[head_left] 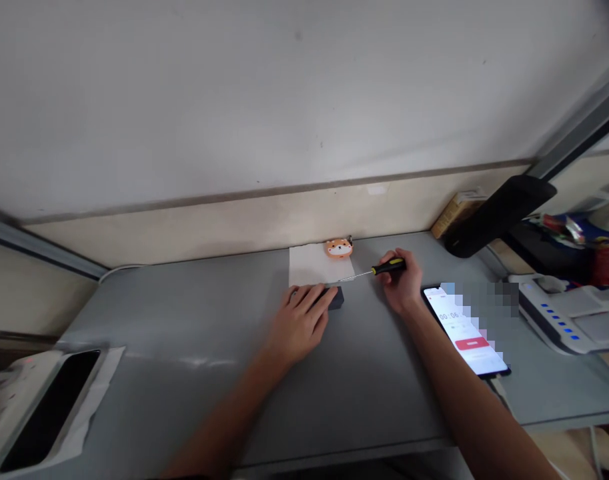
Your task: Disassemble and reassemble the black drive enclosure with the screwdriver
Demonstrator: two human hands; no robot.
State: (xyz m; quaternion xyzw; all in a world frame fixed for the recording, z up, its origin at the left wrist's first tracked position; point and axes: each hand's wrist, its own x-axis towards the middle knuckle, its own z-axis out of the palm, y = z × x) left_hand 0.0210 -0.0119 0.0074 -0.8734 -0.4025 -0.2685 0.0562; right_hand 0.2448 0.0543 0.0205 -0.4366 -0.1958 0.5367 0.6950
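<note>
In my right hand [401,283] is a screwdriver [390,265] with a black and yellow handle, its fingers closed round the grip. The thin metal shaft points left, its tip just above a small dark rectangular block [337,299]. My left hand [301,320] lies over that block on the table, fingers curled across its top, so most of it is hidden. Behind the block is a white sheet of paper [309,263]. An orange and white animal-faced case [339,249] rests at the paper's back right corner.
Right of my right forearm lies a lit phone [464,330] showing a timer. Farther right are a white power strip [559,320] and a black cylinder [499,217] leaning beside a small box [457,212]. Another dark-screened phone [54,407] is at the left of the grey table [184,320].
</note>
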